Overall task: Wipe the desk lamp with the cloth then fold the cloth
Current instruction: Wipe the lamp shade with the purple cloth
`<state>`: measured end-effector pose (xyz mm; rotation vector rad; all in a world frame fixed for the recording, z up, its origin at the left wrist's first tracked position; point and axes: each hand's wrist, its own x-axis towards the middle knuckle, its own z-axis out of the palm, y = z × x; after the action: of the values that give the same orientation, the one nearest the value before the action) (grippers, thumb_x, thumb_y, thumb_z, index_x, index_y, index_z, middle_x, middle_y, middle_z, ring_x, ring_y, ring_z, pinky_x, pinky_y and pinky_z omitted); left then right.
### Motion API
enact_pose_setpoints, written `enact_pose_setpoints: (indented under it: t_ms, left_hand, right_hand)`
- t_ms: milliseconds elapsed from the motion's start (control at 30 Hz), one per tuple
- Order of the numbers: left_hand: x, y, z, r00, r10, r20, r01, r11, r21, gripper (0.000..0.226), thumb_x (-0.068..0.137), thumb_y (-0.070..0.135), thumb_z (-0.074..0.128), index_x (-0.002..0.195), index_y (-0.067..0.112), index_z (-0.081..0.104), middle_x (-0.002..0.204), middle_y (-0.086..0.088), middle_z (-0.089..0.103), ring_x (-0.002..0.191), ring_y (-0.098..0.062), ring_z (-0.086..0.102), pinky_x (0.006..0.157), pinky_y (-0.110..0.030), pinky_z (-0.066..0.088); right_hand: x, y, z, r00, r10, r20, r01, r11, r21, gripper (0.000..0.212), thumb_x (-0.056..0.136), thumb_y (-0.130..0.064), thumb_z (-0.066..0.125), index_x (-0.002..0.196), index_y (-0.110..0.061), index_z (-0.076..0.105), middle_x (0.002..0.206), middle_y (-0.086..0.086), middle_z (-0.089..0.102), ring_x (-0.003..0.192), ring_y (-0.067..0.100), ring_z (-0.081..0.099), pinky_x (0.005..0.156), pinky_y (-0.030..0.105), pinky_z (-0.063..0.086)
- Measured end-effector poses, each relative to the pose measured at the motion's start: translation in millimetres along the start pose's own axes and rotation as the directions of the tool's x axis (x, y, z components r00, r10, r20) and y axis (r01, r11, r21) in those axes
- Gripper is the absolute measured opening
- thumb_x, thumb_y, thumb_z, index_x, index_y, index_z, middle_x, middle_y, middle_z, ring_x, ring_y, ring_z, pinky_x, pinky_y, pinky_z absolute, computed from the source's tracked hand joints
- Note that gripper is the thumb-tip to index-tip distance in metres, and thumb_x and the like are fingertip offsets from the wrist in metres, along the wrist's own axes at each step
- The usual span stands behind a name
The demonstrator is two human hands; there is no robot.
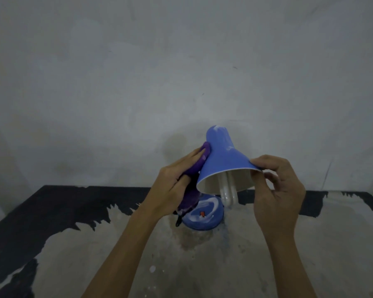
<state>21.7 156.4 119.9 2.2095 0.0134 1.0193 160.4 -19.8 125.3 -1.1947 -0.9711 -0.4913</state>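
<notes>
A blue desk lamp stands at the middle of the table, its cone shade [223,160] tilted toward me with a white bulb [228,193] showing inside. The round blue base [205,214] has a red switch. My left hand [172,186] holds a purple cloth [192,173] and presses it against the left side of the shade; the cloth hangs down over the base. My right hand [278,190] pinches the right rim of the shade between thumb and fingers.
The table [202,265] has a worn pale top with black patches along its back and left edges. A bare grey wall [181,72] rises directly behind the lamp.
</notes>
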Motion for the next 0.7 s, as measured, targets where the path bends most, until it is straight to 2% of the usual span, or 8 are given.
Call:
enact_pose_setpoints:
  t_ms: [133,200,233,333,467,567,700]
  left_hand:
    - [-5,-9,-6,0.989,-0.120,0.081,0.105,0.980,0.168,0.063,0.086,0.017,0.038,0.145,0.030,0.054,0.149,0.015,0.055,0.136,-0.009,0.052,0.112,-0.038,0.045]
    - [-9,-12,-6,0.987,-0.144,0.075,0.125,0.970,0.209,0.060,0.085,0.022,0.037,0.141,0.030,0.057,0.145,0.014,0.058,0.131,-0.009,0.056,0.106,-0.039,0.048]
    - [-11,-13,-5,0.988,-0.148,0.048,0.137,0.974,0.179,0.059,0.087,0.018,0.038,0.141,0.031,0.057,0.145,0.015,0.057,0.130,-0.007,0.056,0.106,-0.036,0.049]
    - [-13,-12,-4,0.986,-0.139,-0.088,0.146,0.986,0.080,0.059,0.092,0.010,0.039,0.145,0.036,0.048,0.145,0.028,0.048,0.131,0.008,0.047,0.106,-0.017,0.043]
    - [-2,-8,0,0.979,-0.070,-0.193,0.072,0.997,0.004,0.056,0.099,0.009,0.040,0.154,0.022,0.041,0.156,0.023,0.040,0.145,0.003,0.036,0.113,-0.011,0.031]
    - [12,-3,12,0.989,0.014,-0.149,-0.013,1.000,0.006,0.057,0.102,0.007,0.038,0.158,0.021,0.034,0.164,0.016,0.031,0.151,-0.001,0.027,0.119,-0.014,0.024]
    - [23,0,32,0.998,-0.050,-0.044,0.043,0.987,-0.154,0.059,0.101,0.004,0.037,0.157,0.021,0.036,0.166,0.008,0.029,0.152,-0.003,0.025,0.122,-0.021,0.024]
  right_hand:
    - [0,0,-2,1.000,0.014,-0.019,-0.014,1.000,-0.003,0.029,0.091,0.012,0.062,0.100,-0.015,0.067,0.100,-0.003,0.067,0.095,0.013,0.065,0.079,0.021,0.051]
    - [1,0,-4,1.000,0.019,-0.022,-0.019,1.000,-0.011,0.029,0.091,0.010,0.062,0.100,-0.017,0.067,0.101,-0.006,0.067,0.095,0.010,0.065,0.079,0.018,0.050]
    - [1,0,-4,1.000,0.019,-0.025,-0.020,1.000,-0.023,0.030,0.091,0.010,0.062,0.100,-0.018,0.067,0.101,-0.007,0.067,0.096,0.010,0.065,0.079,0.017,0.050]
    - [2,3,-7,0.998,0.032,-0.052,-0.034,0.999,-0.042,0.030,0.092,0.009,0.063,0.101,-0.019,0.068,0.101,-0.002,0.069,0.096,0.013,0.066,0.080,0.021,0.053]
    - [3,7,-9,0.994,0.061,-0.096,-0.064,0.998,-0.030,0.030,0.091,0.010,0.063,0.100,-0.018,0.069,0.097,0.003,0.069,0.093,0.015,0.068,0.077,0.027,0.056]
    - [4,6,-8,0.990,0.073,-0.120,-0.075,0.997,-0.012,0.036,0.090,0.011,0.063,0.097,-0.025,0.069,0.096,0.001,0.070,0.092,0.014,0.067,0.077,0.026,0.055]
    - [1,6,-8,0.990,0.065,-0.124,-0.068,0.997,-0.024,0.034,0.090,0.012,0.063,0.097,-0.020,0.069,0.096,0.004,0.069,0.092,0.016,0.067,0.076,0.025,0.055]
